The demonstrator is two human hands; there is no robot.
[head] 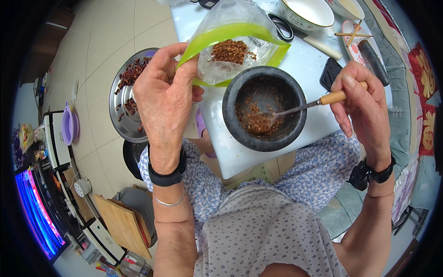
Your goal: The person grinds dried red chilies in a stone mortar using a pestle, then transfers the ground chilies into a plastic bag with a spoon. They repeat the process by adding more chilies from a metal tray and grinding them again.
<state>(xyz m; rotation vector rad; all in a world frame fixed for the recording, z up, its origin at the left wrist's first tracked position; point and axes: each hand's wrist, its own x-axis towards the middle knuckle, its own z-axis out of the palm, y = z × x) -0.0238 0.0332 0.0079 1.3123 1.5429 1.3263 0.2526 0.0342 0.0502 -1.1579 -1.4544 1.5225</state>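
Note:
My left hand [168,100] pinches the green rim of a clear plastic zip bag [221,73] and holds its mouth apart. Inside the bag lies a heap of coarse reddish-brown crumbs [229,52]. Right below the bag stands a dark stone mortar [231,119], with ground brown bits on its inner wall and floor. My right hand [363,90] grips the wooden handle of a metal spoon [294,109]. The spoon's bowl is down in the mortar, covered by a blurred load of the brown crumbs.
Beyond the mortar are a black phone [330,74], a white-handled knife [322,47], scissors [282,27] and a white bowl [308,14]. A dark stone pestle [373,62] rests against a pink-patterned dish [349,31] with chopsticks. Left, a metal tray [121,130] holds dried dark-red pieces.

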